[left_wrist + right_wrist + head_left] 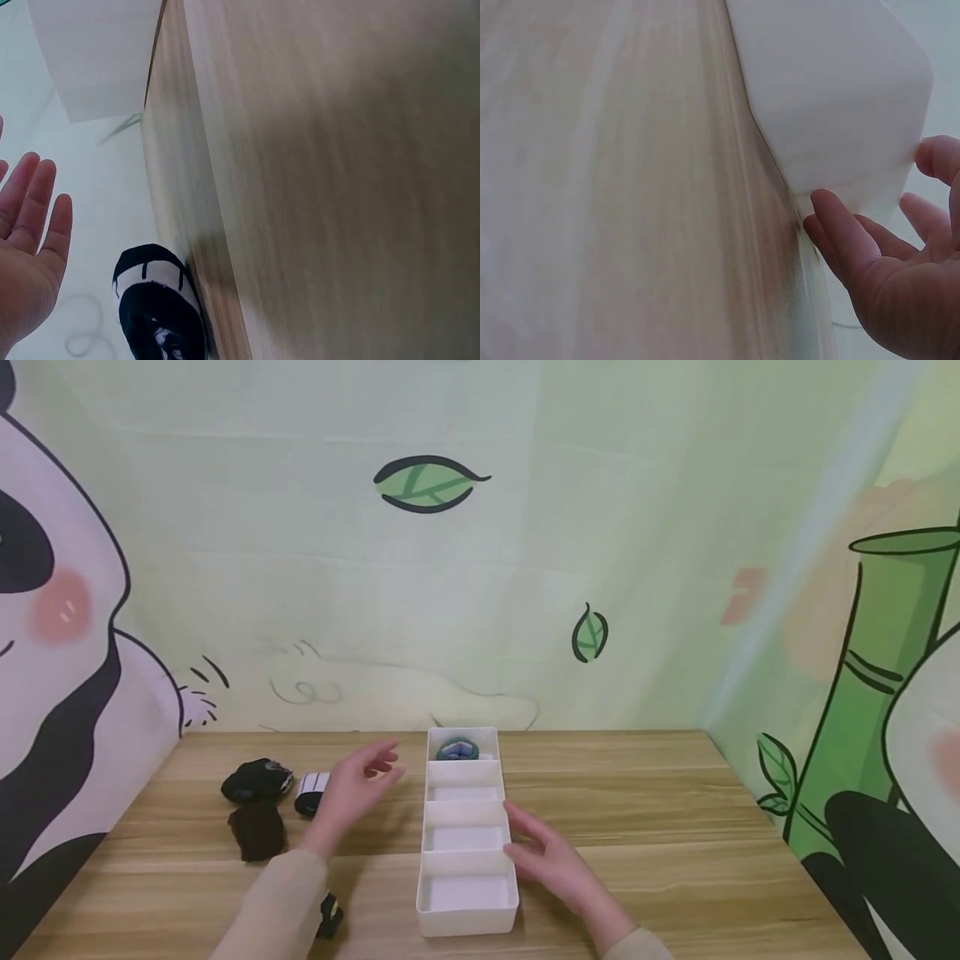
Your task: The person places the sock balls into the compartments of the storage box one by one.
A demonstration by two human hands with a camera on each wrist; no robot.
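A long white divided box [468,922] stands on the table, a green-and-blue rolled sock [458,750] in its farthest compartment; the nearer compartments show bare floors. My right hand [551,864] is at the box's right side, its fingertips against the wall. In the right wrist view, that hand [892,292] has relaxed fingers beside the white wall [840,97]. Left of the box, my left hand [356,789] hovers with nothing in it, fingers loosely extended. A black-and-white striped rolled sock [309,793] lies just left of it, partly hidden, and appears in the left wrist view [159,300].
Farther left lie a black rolled bundle [257,781] and a dark brown one [257,832]. A small black item with a yellow mark [330,916] shows beside the left sleeve, partly covered. Behind the wooden table [637,810] rises a printed backdrop [637,510].
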